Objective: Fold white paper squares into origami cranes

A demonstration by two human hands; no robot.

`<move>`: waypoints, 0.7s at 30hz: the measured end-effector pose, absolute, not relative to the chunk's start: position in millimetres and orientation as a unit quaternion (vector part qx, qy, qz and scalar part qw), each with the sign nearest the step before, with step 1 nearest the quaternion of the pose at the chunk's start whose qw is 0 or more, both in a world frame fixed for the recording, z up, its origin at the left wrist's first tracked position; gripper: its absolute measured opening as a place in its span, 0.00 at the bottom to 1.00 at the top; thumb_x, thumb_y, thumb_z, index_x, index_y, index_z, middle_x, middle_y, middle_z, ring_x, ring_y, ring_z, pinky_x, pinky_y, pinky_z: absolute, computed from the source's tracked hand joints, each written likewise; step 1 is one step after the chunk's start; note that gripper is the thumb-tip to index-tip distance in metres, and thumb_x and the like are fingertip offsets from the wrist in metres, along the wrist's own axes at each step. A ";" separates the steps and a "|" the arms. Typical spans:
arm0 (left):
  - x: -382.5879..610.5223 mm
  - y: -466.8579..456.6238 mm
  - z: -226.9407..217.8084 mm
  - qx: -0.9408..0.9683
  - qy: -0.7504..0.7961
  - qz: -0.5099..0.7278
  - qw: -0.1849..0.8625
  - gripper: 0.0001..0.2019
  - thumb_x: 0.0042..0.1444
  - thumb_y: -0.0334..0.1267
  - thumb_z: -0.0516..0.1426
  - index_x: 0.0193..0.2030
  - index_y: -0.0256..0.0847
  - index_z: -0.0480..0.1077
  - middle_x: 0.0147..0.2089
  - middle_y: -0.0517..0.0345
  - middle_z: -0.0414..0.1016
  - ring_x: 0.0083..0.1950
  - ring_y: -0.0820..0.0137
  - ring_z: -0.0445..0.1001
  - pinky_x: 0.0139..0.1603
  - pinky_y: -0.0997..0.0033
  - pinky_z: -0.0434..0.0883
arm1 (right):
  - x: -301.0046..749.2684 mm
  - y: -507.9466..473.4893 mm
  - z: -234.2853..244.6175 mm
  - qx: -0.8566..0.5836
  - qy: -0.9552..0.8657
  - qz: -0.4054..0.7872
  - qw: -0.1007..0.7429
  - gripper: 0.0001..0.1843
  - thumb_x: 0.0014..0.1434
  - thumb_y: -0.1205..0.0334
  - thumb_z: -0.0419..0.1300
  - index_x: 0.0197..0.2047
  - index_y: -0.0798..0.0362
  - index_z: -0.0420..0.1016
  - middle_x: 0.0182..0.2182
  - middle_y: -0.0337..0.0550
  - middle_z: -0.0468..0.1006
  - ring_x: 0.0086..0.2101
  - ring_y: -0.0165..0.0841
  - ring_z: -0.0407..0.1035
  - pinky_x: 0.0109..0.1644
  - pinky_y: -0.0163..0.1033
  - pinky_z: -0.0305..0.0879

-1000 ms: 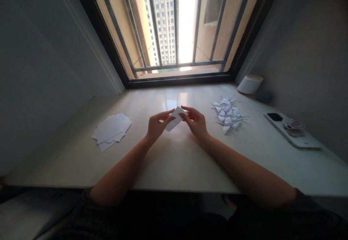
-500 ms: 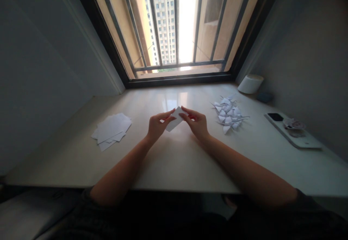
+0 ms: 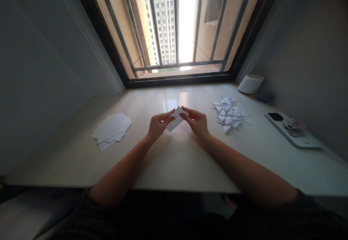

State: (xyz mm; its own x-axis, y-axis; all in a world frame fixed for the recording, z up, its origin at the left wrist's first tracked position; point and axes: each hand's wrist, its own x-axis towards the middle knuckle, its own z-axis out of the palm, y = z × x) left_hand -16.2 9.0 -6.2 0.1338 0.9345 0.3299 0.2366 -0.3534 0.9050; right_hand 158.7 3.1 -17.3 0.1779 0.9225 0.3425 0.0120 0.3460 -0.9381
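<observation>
A small white piece of folded paper (image 3: 175, 122) is held up between both hands over the middle of the table, one corner pointing away from me. My left hand (image 3: 160, 124) pinches its left edge between thumb and fingers. On the right side, my right hand (image 3: 197, 122) grips it the same way, thumb on the near face. The fingers behind the paper are partly hidden. To the right lies a pile of folded white paper pieces (image 3: 228, 114) with thin pointed ends. Flat white sheets (image 3: 112, 128) are stacked loosely on the left.
The white table (image 3: 174, 167) runs up to a barred window (image 3: 176, 33). At the right stand a white cup-like object (image 3: 250, 84) and a small dark item (image 3: 264, 96) by the wall. A pale flat device (image 3: 301, 141) carries a coiled cable (image 3: 294, 124).
Almost nothing differs. The paper's lower corner has shifted very slightly to the right; both hands keep their hold.
</observation>
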 end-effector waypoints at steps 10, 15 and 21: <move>-18.6 9.0 -5.0 0.676 0.454 0.464 0.350 0.20 0.51 0.46 0.63 0.51 0.44 0.75 0.49 0.54 0.78 0.42 0.61 0.78 0.42 0.66 0.72 | 160.1 4.7 -18.7 -0.455 -0.538 0.345 0.619 0.21 0.48 0.50 0.67 0.44 0.50 0.81 0.30 0.43 0.80 0.27 0.31 0.67 0.32 0.38 0.65; -14.2 8.9 -6.8 0.626 0.449 0.508 0.386 0.22 0.49 0.46 0.64 0.51 0.42 0.75 0.46 0.53 0.80 0.38 0.65 0.77 0.40 0.67 0.72 | 160.0 6.8 -17.4 -0.456 -0.535 0.381 0.601 0.31 0.48 0.46 0.66 0.54 0.50 0.73 0.26 0.38 0.76 0.27 0.31 0.68 0.33 0.38 0.66; -7.8 5.9 -6.3 0.555 0.431 0.577 0.417 0.26 0.47 0.45 0.66 0.54 0.40 0.73 0.39 0.54 0.82 0.35 0.68 0.76 0.40 0.69 0.72 | 157.2 4.1 -15.4 -0.455 -0.593 0.419 0.516 0.21 0.46 0.42 0.67 0.29 0.53 0.75 0.25 0.39 0.74 0.25 0.29 0.64 0.29 0.36 0.60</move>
State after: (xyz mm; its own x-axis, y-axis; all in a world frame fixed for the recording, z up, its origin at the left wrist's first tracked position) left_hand -7.8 5.9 -6.3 -0.0361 0.9589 0.2815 -0.0021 -0.2818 0.9595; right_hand 157.2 4.1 -15.4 -0.0533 0.9716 0.2304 0.1072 0.2350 -0.9661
